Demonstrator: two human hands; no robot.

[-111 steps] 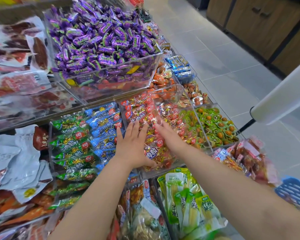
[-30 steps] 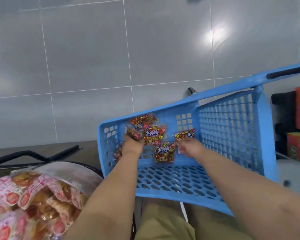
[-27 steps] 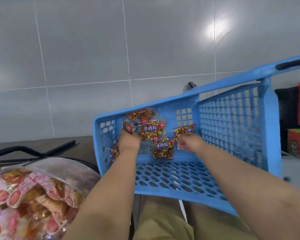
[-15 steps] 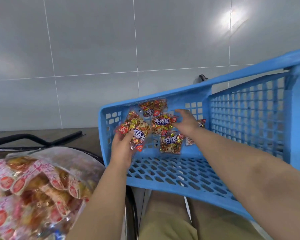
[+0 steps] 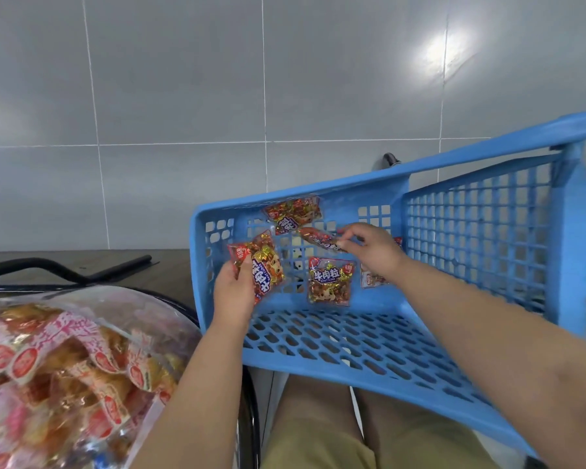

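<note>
While left fingers (image 5: 245, 266) clasp one packet (image 5: 266, 265), right fingers (image 5: 352, 231) pinch another (image 5: 318, 237)

just one view here, a wide-angle cam on the person's head. it faces forward and down along both forearms, so the left hand (image 5: 234, 292) and right hand (image 5: 374, 250) sit close, at arm's length, inside the blue perforated plastic shopping basket (image 5: 481, 231). the grey tiled floor (image 5: 183, 79) fills the top half.

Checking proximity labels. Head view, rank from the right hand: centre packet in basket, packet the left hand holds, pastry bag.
1. centre packet, below-left of right hand.
2. held packet, in left hand.
3. pastry bag, far left, outside basket.
</note>
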